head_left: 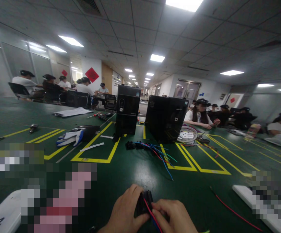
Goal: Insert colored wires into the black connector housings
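Low in the head view, my left hand (125,210) is closed around a small black block (140,205), which looks like a terminal block. A red wire (150,209) runs over the block toward me, with a bit of blue wire beside it. My right hand (171,215) is closed too, its thumb and fingertips pinched at the block's right side against the wires. The fingers partly cover the block, so its details are hidden. Farther off on the table lie similar black blocks (136,145) with red, blue and green wires (163,157) trailing from them.
Two black computer cases (128,110) stand ahead on the green table (101,181), which is marked with yellow tape. Blue-white gloves (69,138), papers (73,111) and a white basket (187,134) lie around. A loose red wire (235,210) rests at right. Several people sit farther away.
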Available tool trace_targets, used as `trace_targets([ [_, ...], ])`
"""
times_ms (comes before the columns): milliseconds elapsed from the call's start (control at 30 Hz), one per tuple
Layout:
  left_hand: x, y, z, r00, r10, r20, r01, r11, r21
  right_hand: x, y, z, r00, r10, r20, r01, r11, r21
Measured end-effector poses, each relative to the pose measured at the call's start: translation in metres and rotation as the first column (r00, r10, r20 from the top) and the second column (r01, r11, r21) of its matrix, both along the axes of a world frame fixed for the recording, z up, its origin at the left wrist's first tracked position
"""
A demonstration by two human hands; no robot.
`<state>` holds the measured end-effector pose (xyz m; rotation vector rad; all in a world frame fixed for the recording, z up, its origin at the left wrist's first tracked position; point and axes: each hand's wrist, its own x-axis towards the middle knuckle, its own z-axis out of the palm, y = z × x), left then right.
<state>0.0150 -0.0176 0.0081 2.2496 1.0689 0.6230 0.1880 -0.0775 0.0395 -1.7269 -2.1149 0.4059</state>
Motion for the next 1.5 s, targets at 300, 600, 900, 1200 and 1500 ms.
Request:
trace_targets([
  [300, 0.0, 0.001, 0.005, 1.0, 0.0, -0.006, -0.001, 0.999, -0.034, 0.017, 0.002, 0.008, 0.992, -0.124, 0.027, 0.124, 0.992, -0.006],
  [600, 0.001, 0.004, 0.007, 0.997, -0.026, -0.07, 0.025, 0.999, -0.024, 0.007, 0.001, 0.002, 0.999, 0.027, 0.036, -0.028, 1.0, 0.008],
  [900, 0.0, 0.004, 0.007, 0.998, -0.03, -0.049, 0.029, 0.999, -0.027, 0.017, 0.002, 0.009, 0.988, -0.112, 0.107, 0.118, 0.992, -0.05],
  [1200, 0.001, 0.004, 0.006, 0.999, -0.036, -0.037, 0.035, 0.999, -0.034, 0.006, 0.002, 0.002, 1.0, -0.005, -0.008, 0.005, 1.0, 0.026],
  [1500, -0.001, 0.005, 0.008, 0.999, -0.044, -0.031, 0.042, 0.998, -0.056, 0.02, 0.002, 0.003, 0.995, -0.05, 0.082, 0.054, 0.998, -0.044],
])
